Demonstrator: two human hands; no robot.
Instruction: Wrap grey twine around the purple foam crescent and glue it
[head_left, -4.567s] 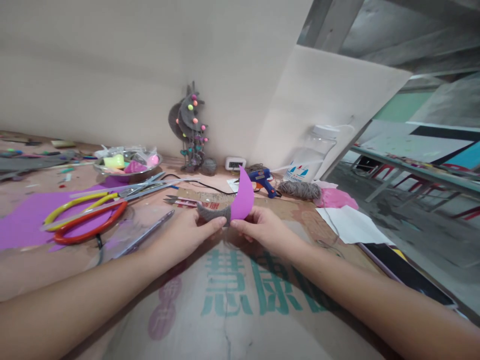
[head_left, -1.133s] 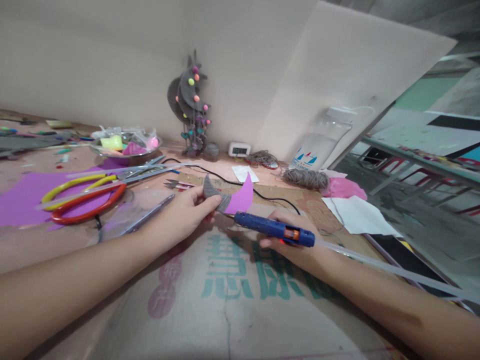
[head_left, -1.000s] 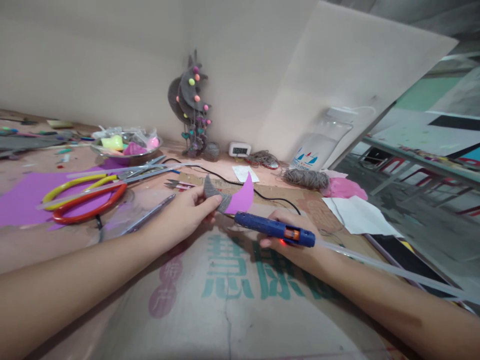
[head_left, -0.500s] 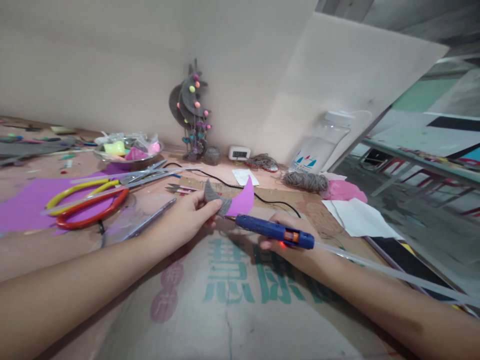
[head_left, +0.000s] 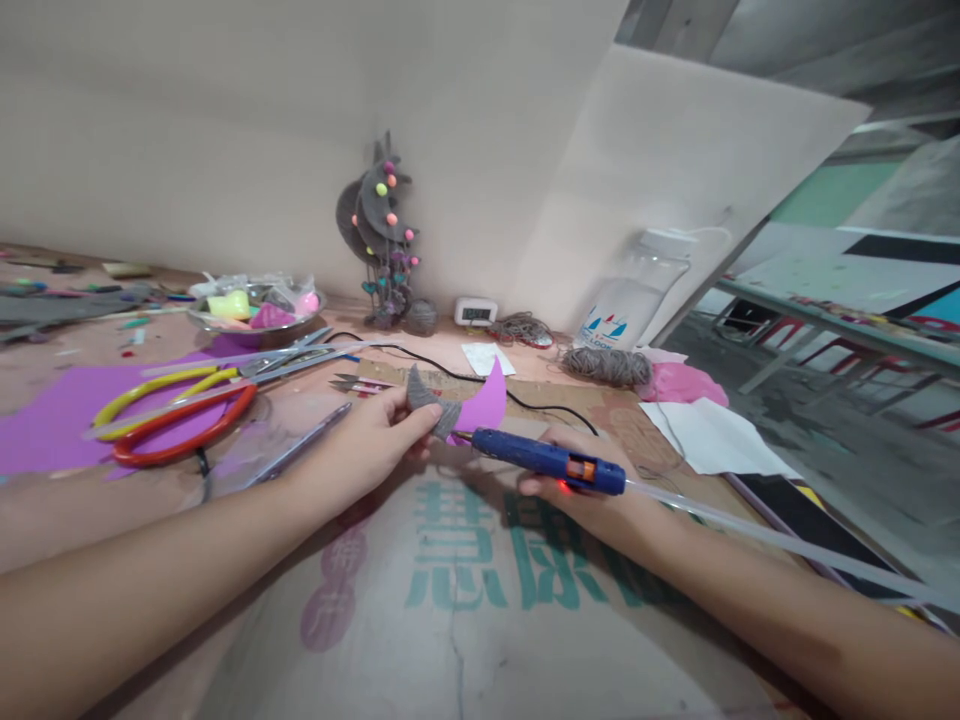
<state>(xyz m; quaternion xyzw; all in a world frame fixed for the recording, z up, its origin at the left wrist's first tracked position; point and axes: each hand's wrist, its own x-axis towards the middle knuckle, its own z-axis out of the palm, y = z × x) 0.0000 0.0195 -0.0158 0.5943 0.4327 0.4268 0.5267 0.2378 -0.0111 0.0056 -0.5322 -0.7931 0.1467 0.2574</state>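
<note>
Between the thumb and fingers of my left hand (head_left: 394, 425) is a crescent (head_left: 486, 398), its left part wrapped in grey yarn and its right part bare purple. My right hand (head_left: 570, 470) is closed around a blue hot glue gun (head_left: 544, 455), whose red light glows. The gun's metal tip is at the crescent's lower edge, near where yarn meets purple; whether it touches I cannot tell. A long clear glue stick (head_left: 750, 527) sticks out of the gun's back end. Both hands are above a cardboard sheet (head_left: 390, 640) with green and purple print.
On the left lie scissors with red and yellow handles (head_left: 184, 435) on purple sheet (head_left: 45, 415), near a bowl of foam pieces (head_left: 255, 325). A hanging moon ornament (head_left: 382, 230), timer (head_left: 475, 312), grey yarn (head_left: 607, 367) and clear bottle (head_left: 637, 290) stand behind. A black cord (head_left: 555, 405) crosses the cardboard.
The glue gun's tip has shifted very slightly relative to the crescent, now showing against its purple lower edge. The view has tilted a little; both grips stay the same.
</note>
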